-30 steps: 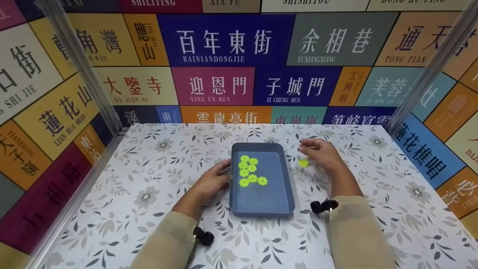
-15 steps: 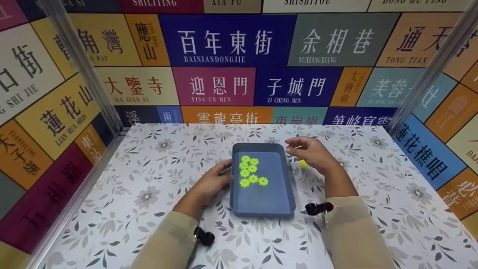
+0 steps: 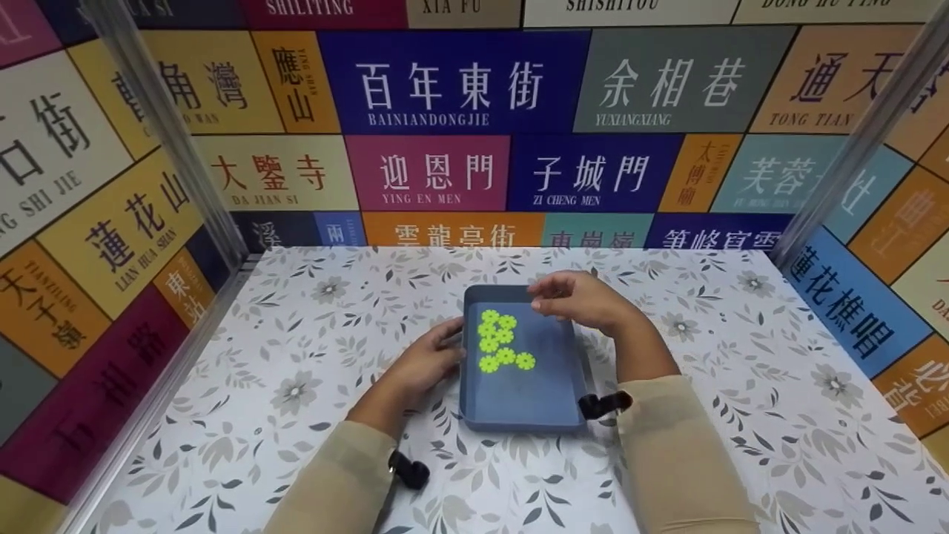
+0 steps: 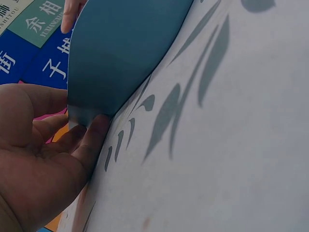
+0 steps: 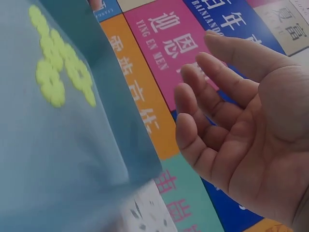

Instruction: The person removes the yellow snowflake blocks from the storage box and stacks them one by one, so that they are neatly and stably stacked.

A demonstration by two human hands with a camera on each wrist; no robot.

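A shallow blue-grey tray (image 3: 530, 404) lies on the table, with several yellow-green flower-shaped pieces (image 3: 489, 345) clustered in its left half. My left hand (image 3: 426, 362) rests against the tray's left side; in the left wrist view its fingertips (image 4: 100, 126) touch the outer wall close to the tabletop. Over the tray's far right corner hovers my right hand (image 3: 580, 300), fingers loosely bent and nothing between them. The right wrist view shows that empty palm beside the tray wall (image 5: 116, 104).
A white tabletop (image 3: 356, 297) with a grey leaf and flower print surrounds the tray. Coloured sign-pattern panels (image 3: 452, 81) rise behind it and at both sides. Black cameras (image 3: 604, 404) sit on the wrists, and beige sleeves (image 3: 330, 475) cover the forearms.
My right hand has moved left from beside the tray to above its right edge. A loose yellow-green piece right of the tray is now hidden behind that arm. The left hand stays put.
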